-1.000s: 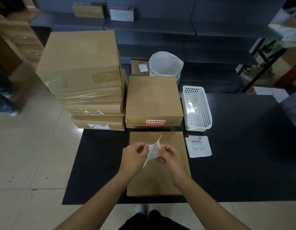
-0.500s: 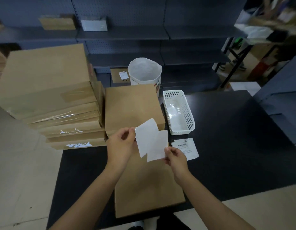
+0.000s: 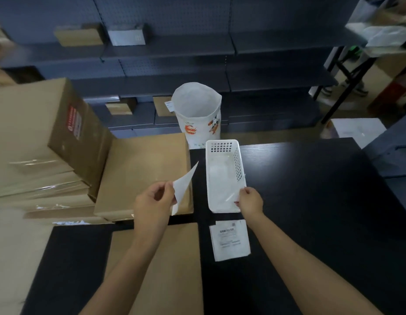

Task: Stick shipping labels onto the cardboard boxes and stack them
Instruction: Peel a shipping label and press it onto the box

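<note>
Left hand pinches white sheet over worktop's far-left boxes; right hand pinches another sheet above basket. Label lies beside near box.

Both arms fwd; left hand & right hand apart, each w/ thumb-finger pinch.

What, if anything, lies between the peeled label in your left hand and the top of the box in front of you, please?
Nothing visible does. The left hand pinches the label above the gap between the two boxes, and the near box has a bare top, crossed only by the left forearm. The right hand holds the backing sheet over the white basket.
</note>
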Demonstrator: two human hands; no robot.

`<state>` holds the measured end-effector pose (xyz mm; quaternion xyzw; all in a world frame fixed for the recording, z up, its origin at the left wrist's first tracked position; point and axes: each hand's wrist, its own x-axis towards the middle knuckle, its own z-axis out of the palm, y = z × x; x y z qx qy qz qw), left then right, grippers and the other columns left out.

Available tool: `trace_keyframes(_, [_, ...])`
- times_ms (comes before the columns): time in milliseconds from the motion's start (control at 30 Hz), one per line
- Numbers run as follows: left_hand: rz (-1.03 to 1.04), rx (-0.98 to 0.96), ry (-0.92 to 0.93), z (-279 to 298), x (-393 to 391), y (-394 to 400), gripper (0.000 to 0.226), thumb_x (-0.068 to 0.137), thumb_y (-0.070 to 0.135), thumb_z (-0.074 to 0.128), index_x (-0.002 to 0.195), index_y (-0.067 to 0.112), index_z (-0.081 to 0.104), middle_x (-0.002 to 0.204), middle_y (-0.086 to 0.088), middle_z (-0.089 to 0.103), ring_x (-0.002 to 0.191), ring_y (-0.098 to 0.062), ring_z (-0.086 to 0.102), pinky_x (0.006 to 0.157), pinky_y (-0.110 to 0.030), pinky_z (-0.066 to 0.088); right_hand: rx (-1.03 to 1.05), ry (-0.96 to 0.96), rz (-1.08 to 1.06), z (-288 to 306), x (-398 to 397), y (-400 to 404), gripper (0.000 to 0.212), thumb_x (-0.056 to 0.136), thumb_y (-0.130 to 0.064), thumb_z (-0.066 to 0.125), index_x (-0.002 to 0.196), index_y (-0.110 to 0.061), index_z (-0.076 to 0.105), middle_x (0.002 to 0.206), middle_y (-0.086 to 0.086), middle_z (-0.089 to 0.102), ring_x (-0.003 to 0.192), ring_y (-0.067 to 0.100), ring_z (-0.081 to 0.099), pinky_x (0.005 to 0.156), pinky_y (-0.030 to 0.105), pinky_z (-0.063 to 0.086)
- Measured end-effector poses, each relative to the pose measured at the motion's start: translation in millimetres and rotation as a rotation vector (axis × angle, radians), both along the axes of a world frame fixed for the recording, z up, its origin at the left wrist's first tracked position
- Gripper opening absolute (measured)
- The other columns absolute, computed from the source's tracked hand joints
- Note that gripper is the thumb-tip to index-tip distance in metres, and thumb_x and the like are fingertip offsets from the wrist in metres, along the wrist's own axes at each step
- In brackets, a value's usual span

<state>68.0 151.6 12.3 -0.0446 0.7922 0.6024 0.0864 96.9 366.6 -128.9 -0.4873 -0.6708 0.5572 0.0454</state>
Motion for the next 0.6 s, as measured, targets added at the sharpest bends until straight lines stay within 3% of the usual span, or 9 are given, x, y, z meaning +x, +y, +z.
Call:
trace_keyframes(67, [0.03, -0.027, -0.013, -3, 2, 16, 0.022, 0.095, 0.019, 0.057, 0.078, 0.025, 0.07, 0.08, -0.006, 0.072, 0.081, -0.025, 0.07, 0.08, -0.047, 0.055, 0.072, -0.053, 0.179, -6, -7, 7, 0.035, 0.102, -0.031, 0.039, 0.101, -0.004, 0.062, 0.105, 0.014, 0.065, 0.088, 0.025, 0.062, 0.079, 0.036, 0.053])
trace_keyframes(167, [0.048, -0.083, 0.006, -8, 5, 33, 0.025, 0.094, 0.017, 0.057, 0.074, 0.027, 0.068, 0.079, -0.01, 0.071, 0.076, -0.024, 0.068, 0.078, -0.045, 0.055, 0.29, -0.197, 0.474, -6, -7, 5, 0.044, 0.104, -0.039, 0.029, 0.085, -0.009, 0.056, 0.092, 0.013, 0.063, 0.081, 0.025, 0.06, 0.07, 0.029, 0.045])
trace_keyframes(233, [0.053, -0.097, 0.005, -12, 5, 39, 0.025, 0.094, 0.018, 0.057, 0.073, 0.027, 0.068, 0.077, -0.009, 0.071, 0.079, -0.029, 0.07, 0.076, -0.045, 0.055, 0.486, -0.221, 0.546, -1, -4, 0, 0.044, 0.105, -0.035, 0.025, 0.09, -0.008, 0.056, 0.09, 0.011, 0.065, 0.081, 0.025, 0.062, 0.068, 0.031, 0.049])
trace_keyframes(333, [0.059, -0.106, 0.006, -17, 3, 43, 0.025, 0.094, 0.017, 0.057, 0.074, 0.026, 0.069, 0.076, -0.006, 0.071, 0.081, -0.031, 0.069, 0.073, -0.041, 0.054, 0.656, -0.106, 0.454, 14, 0, -5, 0.039, 0.104, -0.035, 0.033, 0.107, -0.01, 0.063, 0.097, 0.006, 0.067, 0.089, 0.024, 0.06, 0.068, 0.034, 0.051])
trace_keyframes(433, [0.031, -0.11, 0.031, -18, 5, 42, 0.021, 0.094, 0.016, 0.058, 0.076, 0.02, 0.07, 0.075, -0.007, 0.07, 0.073, -0.026, 0.068, 0.068, -0.033, 0.05, 0.35, 0.092, 0.259, 44, 10, -14, 0.032, 0.101, -0.038, 0.043, 0.103, -0.015, 0.065, 0.096, -0.001, 0.068, 0.085, 0.016, 0.063, 0.067, 0.029, 0.05])
trace_keyframes(500, [-0.007, -0.104, 0.035, -18, 10, 39, 0.021, 0.093, 0.014, 0.059, 0.076, 0.022, 0.07, 0.071, 0.001, 0.07, 0.068, -0.015, 0.064, 0.068, -0.029, 0.05, 0.099, 0.212, 0.168, 70, 21, -27, 0.029, 0.098, -0.04, 0.048, 0.09, -0.016, 0.063, 0.086, -0.003, 0.07, 0.074, 0.012, 0.066, 0.064, 0.023, 0.052])
trace_keyframes(600, [-0.107, -0.144, 0.081, -19, 22, 29, 0.024, 0.091, 0.01, 0.061, 0.076, 0.028, 0.069, 0.071, 0.017, 0.068, 0.066, 0.001, 0.06, 0.067, -0.018, 0.048, -0.113, 0.262, 0.086, 94, 34, -51, 0.029, 0.096, -0.038, 0.053, 0.088, -0.012, 0.062, 0.083, -0.001, 0.071, 0.071, 0.014, 0.067, 0.057, 0.018, 0.054])
